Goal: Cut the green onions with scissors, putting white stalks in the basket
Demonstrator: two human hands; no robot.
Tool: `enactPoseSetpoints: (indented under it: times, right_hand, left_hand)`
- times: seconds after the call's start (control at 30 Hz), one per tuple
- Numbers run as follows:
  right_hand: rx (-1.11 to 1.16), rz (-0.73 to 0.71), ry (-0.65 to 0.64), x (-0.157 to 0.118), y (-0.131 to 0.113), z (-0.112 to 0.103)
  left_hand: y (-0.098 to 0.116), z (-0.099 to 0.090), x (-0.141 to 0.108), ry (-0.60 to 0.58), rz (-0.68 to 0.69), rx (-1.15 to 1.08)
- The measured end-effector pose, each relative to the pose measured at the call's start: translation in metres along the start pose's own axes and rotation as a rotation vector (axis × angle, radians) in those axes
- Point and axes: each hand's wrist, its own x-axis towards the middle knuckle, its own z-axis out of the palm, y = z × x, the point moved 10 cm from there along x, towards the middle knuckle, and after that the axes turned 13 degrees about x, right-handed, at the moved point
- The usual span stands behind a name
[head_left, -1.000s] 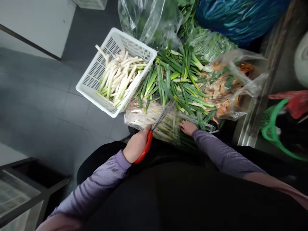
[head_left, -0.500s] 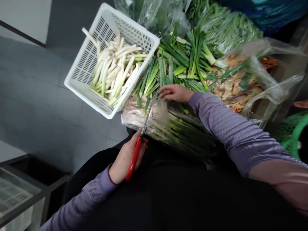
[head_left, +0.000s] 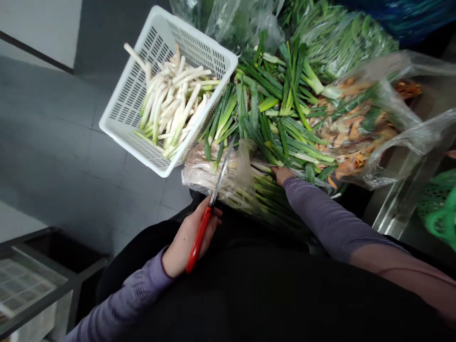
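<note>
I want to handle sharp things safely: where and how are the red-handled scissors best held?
Probably by the red handle end, coming from the person's own side: it is thick and points back toward the body, while the blades slant away over the bagged stalks. The left grip holds it there.

Orange-brown vegetable scraps (head_left: 351, 130) are held in a clear plastic bag (head_left: 409, 127) at right; beyond them, plastic-wrapped greens (head_left: 345, 45) are set near a blue bag (head_left: 409, 21). A green perforated basket (head_left: 443, 213) is cut off by the right edge.
</note>
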Motion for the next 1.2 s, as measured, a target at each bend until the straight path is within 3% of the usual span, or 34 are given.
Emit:
enactPoseSetpoints:
  times: [0.1,0.27,0.4,0.6,0.8,1.03,1.1,1.2]
  right_hand:
    - [-0.024,0.009,-0.016,0.008,0.009,0.006]
    - [-0.005,0.039,-0.144,0.008,0.013,0.047]
    - [-0.008,0.008,-0.252,-0.001,0.002,0.074]
    - [0.031,0.047,-0.251,-0.006,-0.003,0.088]
    - [0.099,0.031,-0.286,-0.004,-0.001,0.085]
    - [0.106,0.077,-0.267,-0.017,-0.008,0.086]
    - [0.079,0.092,-0.256,-0.022,-0.011,0.079]
    - [0.017,0.114,-0.213,-0.033,-0.015,0.052]
  left_hand:
    - [-0.006,0.001,0.003,0.013,-0.013,-0.032]
    - [-0.016,0.003,0.007,0.048,-0.06,-0.066]
    - [-0.017,0.004,0.01,0.045,-0.116,-0.087]
    - [-0.011,0.004,0.016,0.021,-0.112,-0.126]
    - [-0.016,0.005,0.015,0.037,-0.158,-0.15]
    - [-0.003,0.0,0.015,0.027,-0.111,-0.185]
    - [0.0,0.0,0.013,0.018,-0.102,-0.215]
    - [0.005,0.003,0.008,-0.006,-0.09,-0.282]
